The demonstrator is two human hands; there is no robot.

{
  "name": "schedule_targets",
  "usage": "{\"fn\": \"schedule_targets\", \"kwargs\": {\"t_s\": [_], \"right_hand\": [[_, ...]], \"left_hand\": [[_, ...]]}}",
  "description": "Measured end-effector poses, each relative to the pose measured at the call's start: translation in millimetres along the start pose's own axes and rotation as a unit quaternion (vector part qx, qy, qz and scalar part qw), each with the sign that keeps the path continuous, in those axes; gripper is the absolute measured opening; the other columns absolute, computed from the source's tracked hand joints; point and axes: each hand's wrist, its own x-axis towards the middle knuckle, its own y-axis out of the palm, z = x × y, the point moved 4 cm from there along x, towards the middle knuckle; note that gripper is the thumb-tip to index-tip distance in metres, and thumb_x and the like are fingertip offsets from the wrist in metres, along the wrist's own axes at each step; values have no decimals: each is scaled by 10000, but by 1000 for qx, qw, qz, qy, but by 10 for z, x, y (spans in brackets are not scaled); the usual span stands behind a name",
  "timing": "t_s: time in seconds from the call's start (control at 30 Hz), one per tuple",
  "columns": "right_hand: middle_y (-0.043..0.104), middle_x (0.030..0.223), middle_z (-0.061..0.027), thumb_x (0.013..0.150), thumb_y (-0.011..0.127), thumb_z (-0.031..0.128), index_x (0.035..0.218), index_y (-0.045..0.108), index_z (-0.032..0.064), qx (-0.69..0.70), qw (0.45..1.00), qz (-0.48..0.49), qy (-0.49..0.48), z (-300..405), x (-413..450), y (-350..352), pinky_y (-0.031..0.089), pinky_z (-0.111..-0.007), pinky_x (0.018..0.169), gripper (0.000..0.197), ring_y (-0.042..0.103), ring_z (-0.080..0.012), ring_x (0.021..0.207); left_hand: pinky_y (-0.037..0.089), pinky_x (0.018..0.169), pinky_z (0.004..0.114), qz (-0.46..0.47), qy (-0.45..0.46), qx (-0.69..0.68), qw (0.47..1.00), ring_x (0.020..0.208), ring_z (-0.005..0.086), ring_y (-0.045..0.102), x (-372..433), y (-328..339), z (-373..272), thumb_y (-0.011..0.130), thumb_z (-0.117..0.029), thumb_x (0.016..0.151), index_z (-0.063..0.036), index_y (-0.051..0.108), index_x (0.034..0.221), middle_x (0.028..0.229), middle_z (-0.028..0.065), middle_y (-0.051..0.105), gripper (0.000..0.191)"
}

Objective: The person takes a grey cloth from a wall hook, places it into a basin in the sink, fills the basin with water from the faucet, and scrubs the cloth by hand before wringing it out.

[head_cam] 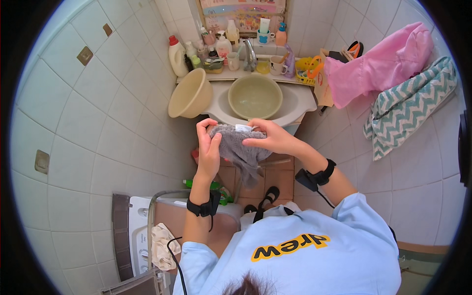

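A grey fluffy cloth (239,147) hangs between my hands, its lower part drooping over the floor. My left hand (209,147) pinches its upper left edge, thumb in front. At the upper right, my right hand (271,136) grips the same edge close to a white sewn-in label (243,128). Just beyond the cloth is the white washbasin (295,107), and in it sits a round plastic basin (255,96) that holds cloudy water. Another cream plastic basin (190,94) leans on its side at the washbasin's left end.
Bottles, cups and a metal faucet (250,55) crowd the ledge behind the washbasin. A pink towel (379,66) and a green-and-white zigzag towel (409,105) hang along the right wall. At lower left stands a washing machine (140,236) with a cream cloth (163,247) on it.
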Motion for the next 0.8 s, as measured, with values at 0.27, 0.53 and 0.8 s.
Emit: {"fn": "schedule_targets", "kwargs": {"t_s": [0.27,0.53,0.8], "right_hand": [[341,622,29,761,699,180,808,533,24,-152,983,-61,-87,763,124,-132,293,-236,528,234,324,-62,606],[447,742,25,757,699,215,867,555,36,-172,977,-24,-121,1264,266,-332,361,-212,607,255,420,-70,696],[560,747,16,783,690,220,897,558,47,-46,990,-9,-134,1712,235,-739,390,-195,653,245,496,-39,754]], "left_hand": [[352,932,292,2,-48,-139,989,1111,176,438,-16,-60,529,434,-97,911,-77,86,1376,1248,129,423,581],[291,1020,350,275,-155,74,946,1254,236,326,-397,464,1531,746,-40,647,-33,105,1398,1377,116,292,987],[328,988,336,232,-148,118,954,1148,251,429,-180,725,1339,840,-210,595,21,371,1266,1227,134,468,851]]}}
